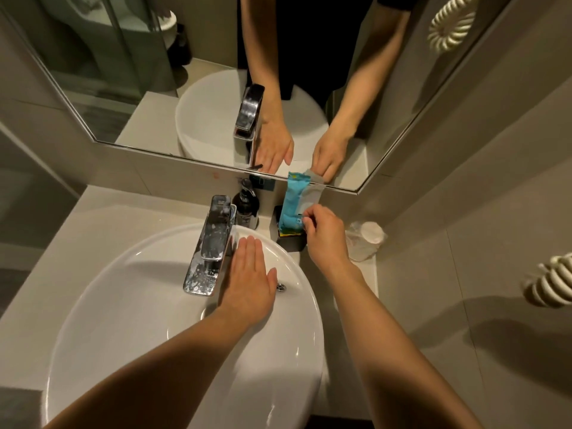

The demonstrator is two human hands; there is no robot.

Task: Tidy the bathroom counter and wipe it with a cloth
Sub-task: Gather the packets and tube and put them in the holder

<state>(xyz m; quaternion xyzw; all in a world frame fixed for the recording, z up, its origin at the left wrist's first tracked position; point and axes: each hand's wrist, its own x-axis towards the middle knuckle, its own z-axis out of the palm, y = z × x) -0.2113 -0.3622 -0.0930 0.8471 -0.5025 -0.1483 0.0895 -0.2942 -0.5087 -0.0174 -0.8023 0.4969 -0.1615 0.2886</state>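
Left hand flat and open, fingers together, palm down over the far rim of the round white ceramic basin, just beside the tall chrome mixer tap speckled with water marks. Thumb held slightly apart from the rest.

Right hand reaching past the basin to the back of the pale stone counter, thumb and fingertips pinching the lower edge of a light blue soft plastic packet. Packet standing upright, leaning against the lower edge of the wall mirror, its foot in a small square black tray. Something with yellow and green edges tucked in the tray under the packet; too small to tell what.

Dark pump bottle behind the tap, between tap and tray, close to the wall. Crumpled clear plastic wrapper with a round white pad inside lying on the counter to the right of the tray, near the side wall, apart from the right hand. Coiled white cord hanging on the right-hand wall.

Both forearms bare. Hands, tap and packet doubled in the mirror.
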